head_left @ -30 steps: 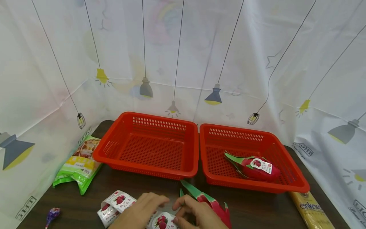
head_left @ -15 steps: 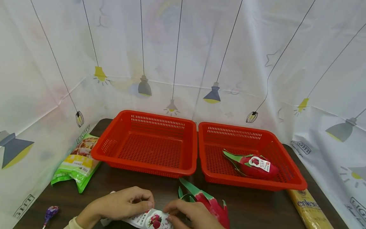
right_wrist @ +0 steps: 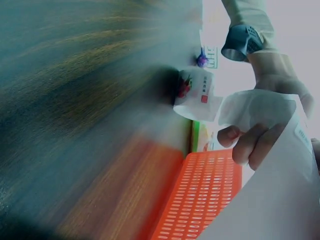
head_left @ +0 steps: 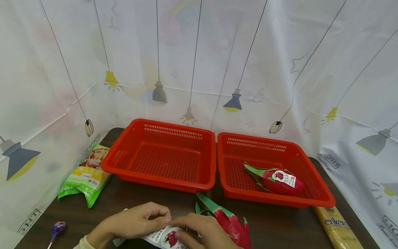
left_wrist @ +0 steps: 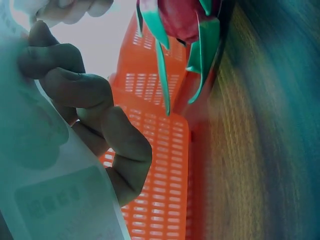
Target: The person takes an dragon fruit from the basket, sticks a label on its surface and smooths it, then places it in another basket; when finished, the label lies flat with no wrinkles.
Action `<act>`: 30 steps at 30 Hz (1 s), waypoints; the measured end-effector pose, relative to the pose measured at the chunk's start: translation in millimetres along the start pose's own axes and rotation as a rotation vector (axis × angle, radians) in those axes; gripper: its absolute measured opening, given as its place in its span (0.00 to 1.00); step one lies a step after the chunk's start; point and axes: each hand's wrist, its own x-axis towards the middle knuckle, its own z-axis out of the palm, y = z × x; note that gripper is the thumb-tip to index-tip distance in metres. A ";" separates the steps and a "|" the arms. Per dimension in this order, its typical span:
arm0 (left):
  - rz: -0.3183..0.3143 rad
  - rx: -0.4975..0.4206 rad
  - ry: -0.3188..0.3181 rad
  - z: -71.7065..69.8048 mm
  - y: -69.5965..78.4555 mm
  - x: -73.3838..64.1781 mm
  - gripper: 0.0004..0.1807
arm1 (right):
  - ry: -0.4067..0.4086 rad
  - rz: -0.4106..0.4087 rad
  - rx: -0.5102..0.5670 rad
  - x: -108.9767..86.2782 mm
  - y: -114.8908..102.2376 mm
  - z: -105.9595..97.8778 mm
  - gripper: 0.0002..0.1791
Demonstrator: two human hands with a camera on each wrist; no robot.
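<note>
A white strip of stickers (head_left: 160, 238) printed with pink dragon fruit stretches between my two hands at the bottom of the head view. My left hand (head_left: 136, 221) grips it from the left; in the left wrist view its curled fingers (left_wrist: 95, 95) lie behind the strip's edge. Close beside it, my right hand (head_left: 206, 230) pinches at a round sticker near the strip's right part. A curled length of the strip (right_wrist: 192, 95) hangs past the left hand in the right wrist view. Behind the right hand lies a dragon fruit (head_left: 231, 224), partly hidden.
Two red baskets stand behind: the left basket (head_left: 158, 185) and the right basket (head_left: 273, 201), which holds a labelled dragon fruit (head_left: 281, 181). A green food bag (head_left: 85, 176) and a lollipop (head_left: 57, 228) lie at left, a yellow ankara packet (head_left: 337, 224) at right.
My left hand has turned and now covers the strip's curled left part, which showed before. My right hand has shifted left, closing in on the left hand. Dragon fruits and baskets stay put.
</note>
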 end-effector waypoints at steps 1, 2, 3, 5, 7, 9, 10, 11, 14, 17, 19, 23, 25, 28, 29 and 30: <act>-0.001 -0.003 -0.001 0.2 -0.1 0.2 0.16 | 0.011 -0.021 -0.009 0.7 1.0 1.1 0.13; -0.003 -0.005 -0.003 0.4 -0.2 0.4 0.16 | 0.025 -0.050 -0.022 1.3 2.1 2.2 0.13; -0.005 -0.007 -0.007 0.6 -0.5 0.5 0.16 | 0.041 -0.076 -0.032 1.8 3.2 3.5 0.13; -0.012 -0.011 -0.016 0.8 -1.3 0.5 0.16 | 0.075 -0.125 -0.056 2.4 5.2 5.9 0.12; -0.019 -0.016 -0.021 0.8 -2.6 0.4 0.17 | 0.109 -0.156 -0.065 2.6 6.9 8.0 0.12; -0.025 -0.020 -0.024 0.8 -3.5 0.1 0.17 | 0.134 -0.169 -0.066 2.4 7.8 9.4 0.11; -0.020 -0.017 -0.021 0.7 -4.0 -0.1 0.17 | 0.142 -0.170 -0.062 2.2 8.1 10.0 0.11; -0.018 -0.014 -0.018 0.5 -4.4 -0.5 0.17 | 0.148 -0.169 -0.062 2.1 8.2 10.4 0.11; -0.005 0.009 -0.005 0.0 -4.7 -1.7 0.17 | 0.154 -0.161 -0.063 2.3 8.5 11.2 0.10; -0.014 0.037 0.005 -0.9 -4.1 -3.1 0.16 | 0.152 -0.134 -0.073 2.3 8.5 12.1 0.09; -0.034 0.069 0.014 -1.6 -3.9 -4.0 0.15 | 0.151 -0.117 -0.094 1.3 8.6 12.2 0.08; -0.091 0.136 0.036 -4.0 -6.6 -6.5 0.15 | 0.134 -0.122 -0.162 -3.0 10.3 11.0 0.07; -0.123 0.163 0.048 -5.2 -9.3 -7.6 0.15 | 0.118 -0.128 -0.183 -5.7 11.2 9.8 0.06; -0.160 0.229 0.077 -6.8 -15.2 -9.4 0.15 | 0.092 -0.150 -0.181 -8.6 12.9 8.8 0.07; -0.171 0.265 0.090 -7.1 -17.1 -9.9 0.14 | 0.089 -0.170 -0.181 -8.6 13.6 8.7 0.07; -0.182 0.314 0.111 -6.9 -19.2 -10.3 0.14 | 0.086 -0.187 -0.179 -8.2 14.0 8.7 0.07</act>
